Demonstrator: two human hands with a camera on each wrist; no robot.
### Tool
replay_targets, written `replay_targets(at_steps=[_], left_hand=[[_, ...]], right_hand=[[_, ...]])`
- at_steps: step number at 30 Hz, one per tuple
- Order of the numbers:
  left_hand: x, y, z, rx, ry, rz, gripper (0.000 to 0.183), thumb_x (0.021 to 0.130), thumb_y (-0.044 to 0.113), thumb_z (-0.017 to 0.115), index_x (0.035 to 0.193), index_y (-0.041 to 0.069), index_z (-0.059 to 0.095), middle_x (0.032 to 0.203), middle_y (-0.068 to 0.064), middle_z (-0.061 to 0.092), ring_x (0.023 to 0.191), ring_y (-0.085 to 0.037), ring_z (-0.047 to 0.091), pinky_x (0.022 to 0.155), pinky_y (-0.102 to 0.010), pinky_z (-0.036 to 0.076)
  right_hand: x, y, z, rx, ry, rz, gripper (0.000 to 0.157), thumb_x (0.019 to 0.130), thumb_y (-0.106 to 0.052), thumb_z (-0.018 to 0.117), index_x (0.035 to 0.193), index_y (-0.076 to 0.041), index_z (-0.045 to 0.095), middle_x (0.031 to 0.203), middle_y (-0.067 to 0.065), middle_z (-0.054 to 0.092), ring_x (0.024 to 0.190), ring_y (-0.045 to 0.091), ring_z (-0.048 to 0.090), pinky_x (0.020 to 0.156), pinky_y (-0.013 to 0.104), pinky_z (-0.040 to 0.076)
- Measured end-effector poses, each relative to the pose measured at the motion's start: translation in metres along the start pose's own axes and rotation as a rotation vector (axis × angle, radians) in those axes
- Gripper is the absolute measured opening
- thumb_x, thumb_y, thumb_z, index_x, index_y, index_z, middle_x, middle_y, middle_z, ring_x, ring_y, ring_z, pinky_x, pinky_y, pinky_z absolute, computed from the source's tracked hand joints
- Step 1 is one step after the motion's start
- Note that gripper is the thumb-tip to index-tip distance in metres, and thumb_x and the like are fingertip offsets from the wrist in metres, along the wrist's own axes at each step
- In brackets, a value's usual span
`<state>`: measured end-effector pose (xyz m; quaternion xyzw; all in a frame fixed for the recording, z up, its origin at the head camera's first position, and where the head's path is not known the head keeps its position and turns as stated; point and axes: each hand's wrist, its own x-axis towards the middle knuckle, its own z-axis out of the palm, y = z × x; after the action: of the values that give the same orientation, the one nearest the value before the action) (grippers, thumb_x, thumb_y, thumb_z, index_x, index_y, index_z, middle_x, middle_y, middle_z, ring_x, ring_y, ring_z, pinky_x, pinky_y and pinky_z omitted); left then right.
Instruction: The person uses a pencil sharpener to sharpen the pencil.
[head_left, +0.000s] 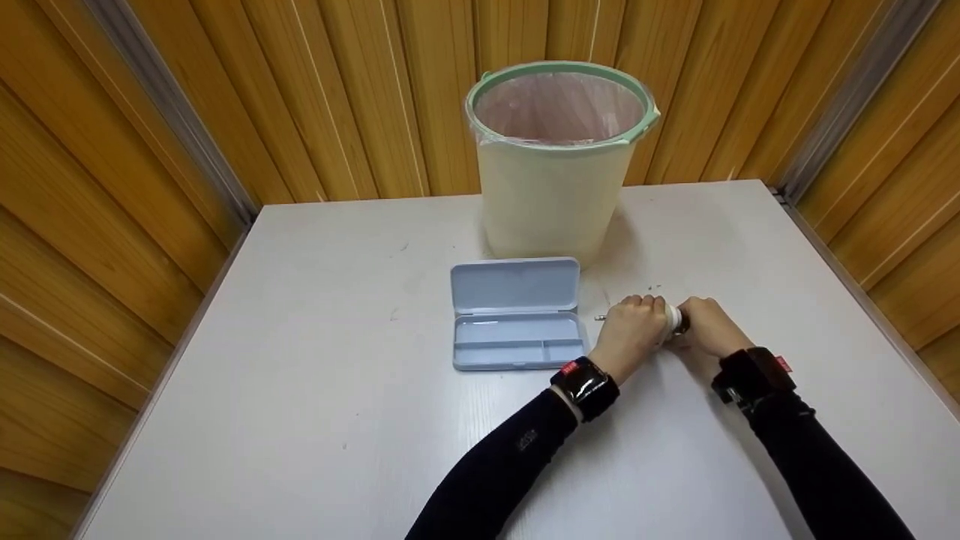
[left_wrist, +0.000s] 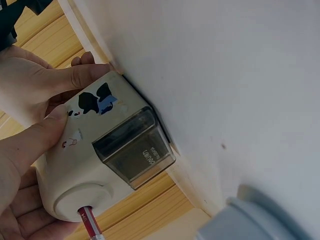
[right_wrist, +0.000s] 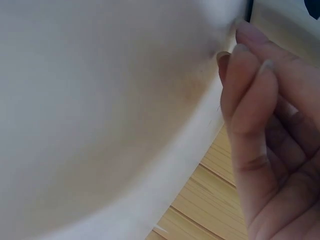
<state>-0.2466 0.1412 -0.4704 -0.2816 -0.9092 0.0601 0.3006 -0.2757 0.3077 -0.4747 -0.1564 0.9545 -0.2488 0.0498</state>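
Note:
My left hand (head_left: 631, 330) grips a cream desktop pencil sharpener (left_wrist: 82, 157), its thumb lying across the top and fingers underneath. The sharpener has dark stickers and a smoky see-through shavings drawer (left_wrist: 135, 147). A red pencil (left_wrist: 90, 222) sticks out of the round front opening, its other end showing left of the hand in the head view. At the sharpener's dark rear end, my right hand (head_left: 712, 326) has its fingers curled and bunched with the thumb (right_wrist: 255, 35). The part it grips there is hidden.
An opened light-blue pencil case (head_left: 517, 315) with divided compartments lies left of the hands. Behind it stands a cream bin (head_left: 551, 195) with a green rim and clear liner. Wood-patterned walls (head_left: 360, 97) border the white table (head_left: 315, 337) at the back and sides.

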Motion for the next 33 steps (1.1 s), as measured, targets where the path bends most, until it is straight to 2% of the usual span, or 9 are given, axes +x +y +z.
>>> replay_targets(at_steps=[9,14,17,20,22,25,27,30,33], left_hand=[[-0.001,0.001,-0.001,-0.011,-0.014,0.016,0.014,0.086,0.022,0.065,0.098,0.018,0.071,0.087,0.010,0.071,0.072,-0.003,0.064,0.063,-0.014,0.051],[-0.002,0.001,0.001,0.026,0.026,0.020,0.012,0.087,0.018,0.064,0.096,0.018,0.071,0.084,0.011,0.070,0.070,-0.002,0.063,0.062,-0.014,0.051],[-0.002,0.000,0.003,0.033,0.045,0.017,0.011,0.088,0.019,0.063,0.095,0.018,0.071,0.083,0.011,0.070,0.069,-0.001,0.062,0.061,-0.014,0.050],[-0.003,-0.001,0.002,0.030,0.039,0.021,0.012,0.089,0.018,0.063,0.098,0.017,0.072,0.085,0.011,0.070,0.070,-0.002,0.062,0.063,-0.014,0.051],[-0.004,-0.002,0.001,0.024,0.021,0.028,0.016,0.090,0.018,0.063,0.103,0.016,0.072,0.089,0.010,0.072,0.073,-0.002,0.063,0.066,-0.014,0.052],[-0.005,-0.005,-0.001,0.006,-0.030,0.032,0.027,0.090,0.016,0.064,0.116,0.015,0.071,0.100,0.009,0.073,0.083,-0.003,0.066,0.074,-0.014,0.054],[-0.006,-0.008,-0.004,-0.028,-0.066,0.026,0.033,0.091,0.016,0.064,0.123,0.016,0.068,0.106,0.009,0.073,0.091,-0.004,0.067,0.078,-0.014,0.054],[-0.005,-0.012,-0.007,-0.110,-0.109,0.012,0.032,0.092,0.018,0.063,0.123,0.019,0.067,0.108,0.011,0.072,0.095,-0.004,0.068,0.077,-0.015,0.055],[-0.003,-0.020,-0.008,-0.270,-0.149,-0.002,0.030,0.089,0.018,0.068,0.119,0.018,0.065,0.108,0.009,0.073,0.094,-0.007,0.070,0.074,-0.019,0.056]], right_hand=[[-0.002,-0.001,-0.003,-0.005,-0.059,-0.011,0.019,0.066,-0.001,0.084,0.070,0.003,0.066,0.068,0.010,0.068,0.061,0.014,0.053,0.059,0.029,0.046],[-0.006,-0.007,-0.007,-0.011,-0.061,-0.019,0.019,0.070,-0.005,0.081,0.067,-0.001,0.063,0.063,0.004,0.061,0.058,0.015,0.050,0.056,0.028,0.042],[-0.010,-0.014,-0.013,-0.008,-0.058,-0.029,0.022,0.074,-0.012,0.081,0.083,0.004,0.070,0.079,0.017,0.070,0.071,0.030,0.063,0.068,0.041,0.053],[-0.015,-0.024,-0.021,0.022,-0.056,-0.048,0.046,0.075,-0.014,0.082,0.112,0.009,0.067,0.110,0.030,0.068,0.101,0.048,0.063,0.087,0.058,0.051],[-0.018,-0.030,-0.025,0.043,-0.047,-0.067,0.056,0.076,-0.013,0.082,0.123,0.010,0.061,0.121,0.032,0.063,0.113,0.052,0.058,0.094,0.063,0.047],[-0.020,-0.039,-0.028,0.060,-0.018,-0.085,0.058,0.079,-0.014,0.080,0.126,0.011,0.058,0.125,0.032,0.061,0.115,0.051,0.057,0.096,0.063,0.046],[-0.020,-0.043,-0.028,0.071,0.005,-0.078,0.055,0.081,-0.015,0.079,0.125,0.011,0.059,0.124,0.031,0.063,0.113,0.050,0.059,0.096,0.062,0.047],[-0.019,-0.045,-0.027,0.091,0.043,-0.048,0.053,0.080,-0.018,0.080,0.122,0.009,0.063,0.121,0.029,0.065,0.109,0.048,0.062,0.094,0.060,0.049],[-0.019,-0.044,-0.027,0.118,0.064,-0.027,0.055,0.078,-0.021,0.083,0.121,0.008,0.065,0.120,0.028,0.066,0.109,0.047,0.064,0.093,0.058,0.050]])
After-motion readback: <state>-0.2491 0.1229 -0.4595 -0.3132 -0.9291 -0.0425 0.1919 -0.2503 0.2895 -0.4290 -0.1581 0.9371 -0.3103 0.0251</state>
